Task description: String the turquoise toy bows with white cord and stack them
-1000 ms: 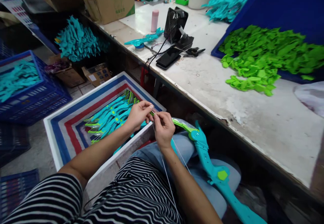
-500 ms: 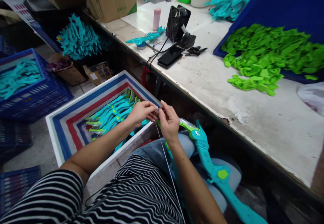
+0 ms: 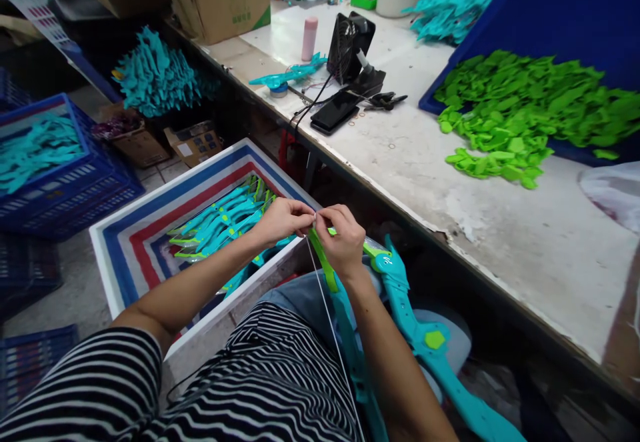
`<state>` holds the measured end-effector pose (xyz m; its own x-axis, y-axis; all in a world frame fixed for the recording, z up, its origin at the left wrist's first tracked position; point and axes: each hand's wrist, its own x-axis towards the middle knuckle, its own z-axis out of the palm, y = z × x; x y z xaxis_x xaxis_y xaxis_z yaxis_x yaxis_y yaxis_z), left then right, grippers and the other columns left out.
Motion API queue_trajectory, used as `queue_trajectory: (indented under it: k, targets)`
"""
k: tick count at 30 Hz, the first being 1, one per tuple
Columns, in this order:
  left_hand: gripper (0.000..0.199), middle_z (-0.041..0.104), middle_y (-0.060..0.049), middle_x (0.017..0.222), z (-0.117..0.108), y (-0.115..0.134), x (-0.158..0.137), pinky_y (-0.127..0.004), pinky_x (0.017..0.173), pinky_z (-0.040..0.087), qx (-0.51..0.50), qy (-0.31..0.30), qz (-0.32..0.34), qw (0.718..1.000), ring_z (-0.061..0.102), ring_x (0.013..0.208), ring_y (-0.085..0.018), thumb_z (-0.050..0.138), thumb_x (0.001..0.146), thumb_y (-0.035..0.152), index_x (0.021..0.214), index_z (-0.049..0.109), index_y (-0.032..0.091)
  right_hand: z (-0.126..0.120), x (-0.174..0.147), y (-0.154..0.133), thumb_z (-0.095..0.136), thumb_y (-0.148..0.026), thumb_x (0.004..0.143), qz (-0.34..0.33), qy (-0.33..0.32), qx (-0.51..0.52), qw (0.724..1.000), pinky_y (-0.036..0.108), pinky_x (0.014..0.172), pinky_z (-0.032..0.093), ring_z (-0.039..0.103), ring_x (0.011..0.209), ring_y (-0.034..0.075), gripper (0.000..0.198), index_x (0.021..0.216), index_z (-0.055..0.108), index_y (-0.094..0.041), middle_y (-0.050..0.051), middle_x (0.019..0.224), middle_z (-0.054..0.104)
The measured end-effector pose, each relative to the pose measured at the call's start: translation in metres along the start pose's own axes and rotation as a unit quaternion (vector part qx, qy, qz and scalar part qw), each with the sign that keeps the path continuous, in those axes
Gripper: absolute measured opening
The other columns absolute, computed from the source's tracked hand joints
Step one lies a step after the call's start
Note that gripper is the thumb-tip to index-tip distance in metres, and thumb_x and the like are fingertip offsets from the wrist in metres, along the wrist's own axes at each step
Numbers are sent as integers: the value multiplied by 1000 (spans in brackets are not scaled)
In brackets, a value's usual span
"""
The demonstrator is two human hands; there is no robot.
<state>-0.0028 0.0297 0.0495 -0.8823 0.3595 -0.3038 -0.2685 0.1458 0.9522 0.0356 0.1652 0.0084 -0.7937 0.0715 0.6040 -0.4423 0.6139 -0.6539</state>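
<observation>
My left hand (image 3: pixel 286 221) and my right hand (image 3: pixel 341 237) meet fingertip to fingertip above my lap, both pinched closed on the end of a thin white string (image 3: pixel 327 305). From there the string runs taut down past my right forearm and out of view. Under my right hand lies the green tip of a turquoise toy bow limb (image 3: pixel 345 315), partly hidden by the hand and forearm. Another turquoise plastic limb (image 3: pixel 400 295) with light-green pieces rests across my jeans on the right. Exactly how the string meets the green tip is hidden by my fingers.
At left, a striped-lined white box (image 3: pixel 107 255) holds several strung toy bows. The worktable (image 3: pixel 450 209) carries a small black fan (image 3: pixel 345 49), a phone (image 3: pixel 335 112) and a blue bin of green parts (image 3: pixel 530 105). Blue crates (image 3: pixel 90 189) stand on the floor.
My right hand has turned and moved slightly right, with its fingers curled more. More of the green tip and limb beneath it shows. My left hand has barely moved.
</observation>
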Motion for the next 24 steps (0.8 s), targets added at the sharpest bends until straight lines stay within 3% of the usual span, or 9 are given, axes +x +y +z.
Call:
queue_trajectory:
  k: [4, 7, 11, 18, 24]
  targets:
    - [11, 55, 4, 48, 1, -4, -2, -18, 47, 35, 93, 37, 44, 994, 47, 47, -7, 67, 68, 18, 59, 63, 12, 0, -9, 0, 53, -24, 87, 74, 1, 83, 994, 26, 61, 47, 57, 68, 14, 16, 75, 61, -19, 2, 75, 61]
    - [11, 62, 2, 56, -2, -7, -5, -19, 55, 40, 121, 15, 56, 991, 53, 56, -10, 65, 70, 20, 62, 69, 13, 2, -19, 1, 55, -24, 87, 104, -4, 131, 986, 27, 61, 48, 59, 68, 14, 15, 76, 62, -18, 2, 75, 62]
    - [12, 69, 0, 66, -7, -9, -10, -20, 63, 44, 132, -9, 54, 990, 59, 65, -12, 62, 71, 15, 69, 73, 15, 9, -29, 1, 54, -23, 88, 57, 9, 95, 994, 29, 66, 49, 60, 71, 15, 13, 80, 64, -19, 2, 77, 64]
    - [14, 63, 2, 57, -10, -12, -15, -19, 55, 39, 175, 1, 59, 983, 53, 57, -10, 61, 73, 18, 66, 73, 14, 15, -39, 2, 46, -20, 92, -15, 12, 16, 1000, 30, 69, 48, 58, 76, 17, 14, 85, 58, -20, 5, 80, 60]
    - [17, 59, 4, 53, -8, -30, -17, -18, 50, 32, 224, 19, 86, 971, 50, 54, -9, 58, 74, 21, 69, 72, 15, 24, -43, 13, 43, -20, 90, 6, -14, -75, 997, 28, 64, 43, 52, 70, 16, 16, 78, 53, -21, 3, 75, 54]
